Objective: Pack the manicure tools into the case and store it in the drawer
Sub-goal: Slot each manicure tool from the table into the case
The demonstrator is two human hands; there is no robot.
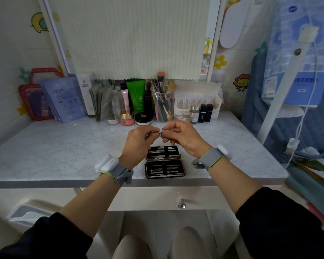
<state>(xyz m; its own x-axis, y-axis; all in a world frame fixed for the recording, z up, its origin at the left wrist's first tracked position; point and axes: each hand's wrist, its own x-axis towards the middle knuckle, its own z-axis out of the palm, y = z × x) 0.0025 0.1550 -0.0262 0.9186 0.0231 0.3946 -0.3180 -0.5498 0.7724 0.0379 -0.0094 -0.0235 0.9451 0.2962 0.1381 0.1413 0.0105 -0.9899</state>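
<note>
An open manicure case (165, 176) lies flat on the marble desk top (64, 150) near the front edge, both halves showing metal tools under elastic straps. Above and behind it my left hand (138, 141) and my right hand (181, 137) meet, fingers pinched on the two ends of a thin metal manicure tool (159, 132). The tool is held level in the air. Below the desk edge the drawer (157, 199) is closed, with a small crystal knob (181, 205).
Along the back stand cosmetics: a green tube (137, 95), a clear brush cup (162, 105), jars, lipsticks (206, 113), a white box (196, 101) and sheet-mask packs (64, 100). A red pouch (35, 101) leans at left. A blue fabric pile and white cable sit right.
</note>
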